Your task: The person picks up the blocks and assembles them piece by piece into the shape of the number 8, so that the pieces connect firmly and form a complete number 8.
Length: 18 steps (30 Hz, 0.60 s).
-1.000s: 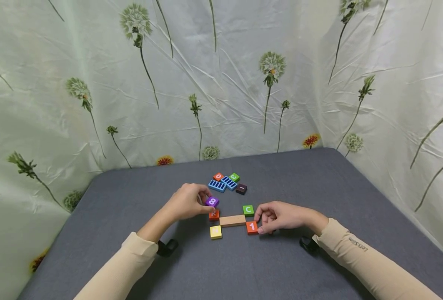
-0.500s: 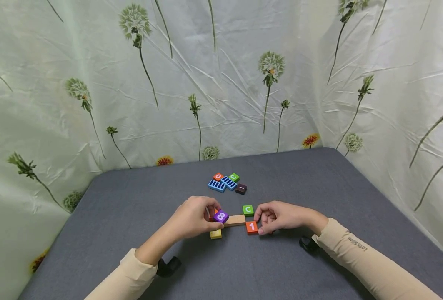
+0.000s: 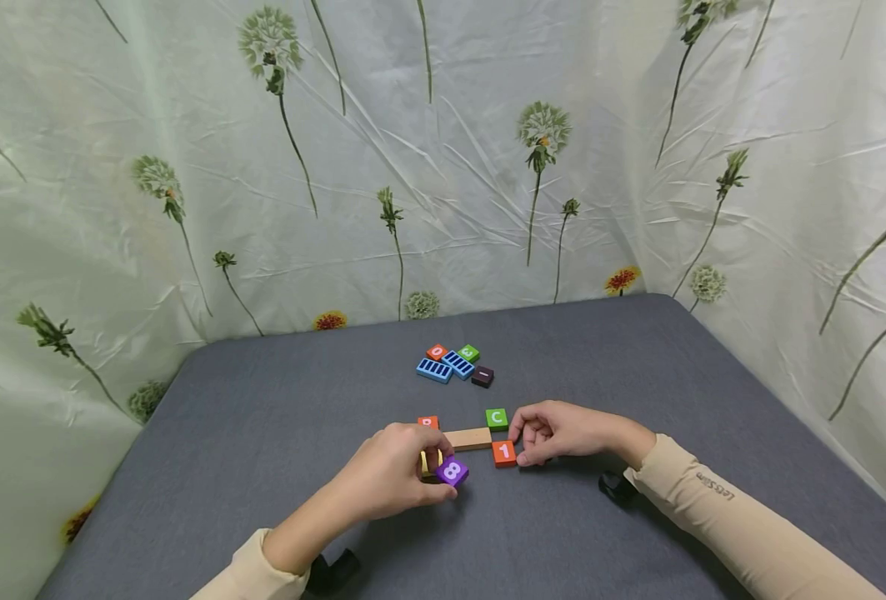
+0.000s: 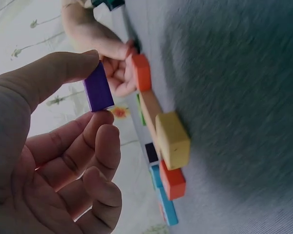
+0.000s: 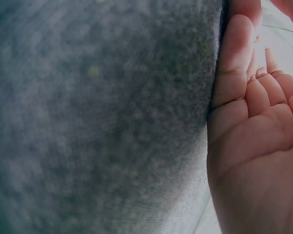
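Observation:
My left hand [image 3: 390, 471] pinches a purple tile [image 3: 452, 472] marked 8 between thumb and fingertips, above the table's near side. In the left wrist view the purple tile [image 4: 98, 87] shows its plain edge. Beneath that hand lies a yellow tile [image 4: 173, 140], partly hidden in the head view. An orange tile [image 3: 427, 422] is beyond it, at the left end of a plain wooden bar [image 3: 468, 439]. At the bar's right end lie a green tile [image 3: 496, 418] marked C and an orange tile [image 3: 504, 453] marked 1. My right hand [image 3: 566, 433] rests loosely curled beside these two.
Farther back, two blue slotted blocks [image 3: 434, 370] lie with an orange 0 tile [image 3: 437, 352], a green 3 tile [image 3: 468, 353] and a dark tile [image 3: 483, 377]. A grey cloth covers the table [image 3: 300, 400]. A flower-printed curtain [image 3: 458, 167] hangs behind.
My left hand has carried the purple tile toward me and slightly right, from over the left orange tile, past the bar's end, to beside the yellow tile. My right hand stays in place.

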Tool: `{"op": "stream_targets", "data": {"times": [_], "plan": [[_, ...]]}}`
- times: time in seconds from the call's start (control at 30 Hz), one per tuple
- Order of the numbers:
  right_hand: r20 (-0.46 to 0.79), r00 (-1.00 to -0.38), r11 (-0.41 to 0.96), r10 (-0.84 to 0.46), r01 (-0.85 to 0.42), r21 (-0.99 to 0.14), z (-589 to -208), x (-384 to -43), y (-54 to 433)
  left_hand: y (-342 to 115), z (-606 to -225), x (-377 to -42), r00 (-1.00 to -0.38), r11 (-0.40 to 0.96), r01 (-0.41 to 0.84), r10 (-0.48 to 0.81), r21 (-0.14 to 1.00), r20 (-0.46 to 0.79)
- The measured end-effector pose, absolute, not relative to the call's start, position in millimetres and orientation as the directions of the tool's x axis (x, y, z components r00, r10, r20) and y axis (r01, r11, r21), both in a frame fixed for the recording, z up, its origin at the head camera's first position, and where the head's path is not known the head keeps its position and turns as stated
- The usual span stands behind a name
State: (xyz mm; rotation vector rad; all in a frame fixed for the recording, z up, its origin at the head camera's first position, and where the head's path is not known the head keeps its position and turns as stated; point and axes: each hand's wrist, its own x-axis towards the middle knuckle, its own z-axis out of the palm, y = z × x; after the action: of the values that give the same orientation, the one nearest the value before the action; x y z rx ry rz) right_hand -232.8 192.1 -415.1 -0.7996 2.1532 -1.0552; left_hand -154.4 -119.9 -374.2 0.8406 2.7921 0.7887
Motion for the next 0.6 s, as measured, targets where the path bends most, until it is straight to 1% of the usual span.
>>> {"op": "stream_targets", "data": {"times": [0.3, 0.6], "plan": [[-0.253, -0.652, 0.514, -0.715, -0.244, -0.823, -411.4, -230.1, 190.2, -119.8, -384.1, -140.4, -0.831, 0.737, 0.475, 0.555, 0.481, -0.031], [-0.24, -0.657, 0.509, -0.715, -0.253, -0.823, -411.3, -228.5, 190.1, -122.3, -392.4, -136.1, -0.816, 0.746, 0.497, 0.575, 0.444, -0.053]]}}
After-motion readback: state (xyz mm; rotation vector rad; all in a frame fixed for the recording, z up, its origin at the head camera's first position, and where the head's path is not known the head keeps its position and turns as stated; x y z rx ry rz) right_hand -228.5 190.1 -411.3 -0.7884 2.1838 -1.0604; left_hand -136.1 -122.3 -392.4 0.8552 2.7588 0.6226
